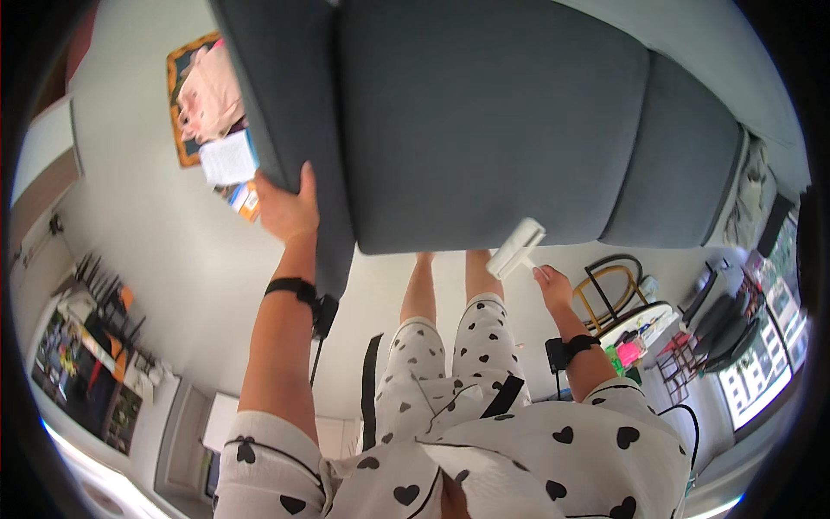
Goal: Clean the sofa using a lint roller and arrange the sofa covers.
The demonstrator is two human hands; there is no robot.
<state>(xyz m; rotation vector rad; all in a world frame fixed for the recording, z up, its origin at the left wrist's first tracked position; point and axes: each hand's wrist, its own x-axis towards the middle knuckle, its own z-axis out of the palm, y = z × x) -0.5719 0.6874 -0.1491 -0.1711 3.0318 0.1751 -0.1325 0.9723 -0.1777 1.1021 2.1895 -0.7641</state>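
A dark grey fabric sofa (493, 130) fills the upper middle of the view. My left hand (288, 204) rests on the sofa's armrest (279, 97), thumb and fingers apart over its edge, holding nothing loose. My right hand (554, 285) grips the handle of a white lint roller (517, 248). The roller's head is tilted near the front edge of the seat cushion; whether it touches the cushion I cannot tell.
Beyond the armrest, pink cloth (214, 97), a white paper item (228, 159) and colourful packets lie by an orange-edged mat (174, 104). A round-framed chair (613, 292) and a cluttered white table (655, 318) stand at right. Grey fabric (749, 194) lies at the sofa's far end.
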